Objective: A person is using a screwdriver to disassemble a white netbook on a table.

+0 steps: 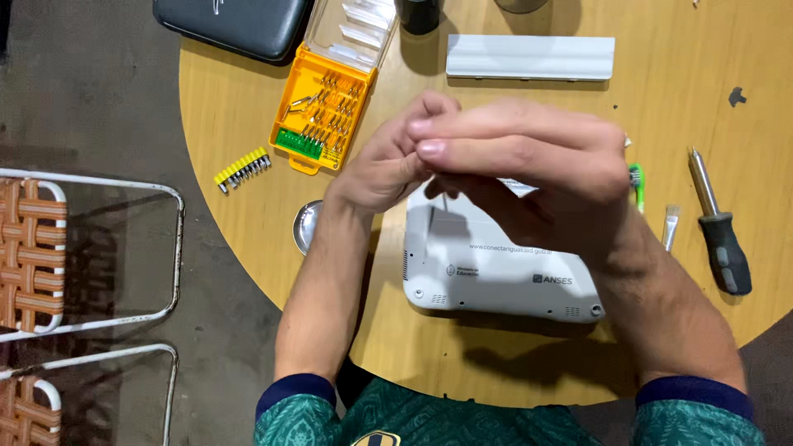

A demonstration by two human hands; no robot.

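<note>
Round wooden tabletop over a dark floor, folding chairs with woven orange straps at the left edge. Nearest, under both forearms: a small white laptop, underside up, lying flat, long axis left to right, near edge facing the body. Just above it, left hand and right hand brought together over the laptop's far-left corner, fingers curled and pressed close, tips meeting around a thin metal shaft. Shaft upright, long axis near vertical, lower end pointing down at the laptop's underside, upper end hidden inside the fingers; which hand does the pinching not clear, though the left fingertips sit closest over it. Rest of the tool, if any, covered by the right hand. Beside the left wrist, a round metal dish, partly hidden. To the right, a small brush and a screwdriver with a black handle, tip pointing away. Farther left, a loose yellow strip of bits, then an open orange bit case. Farthest: a long white battery pack lying crosswise, and a dark zip case at the table's far edge.
</note>
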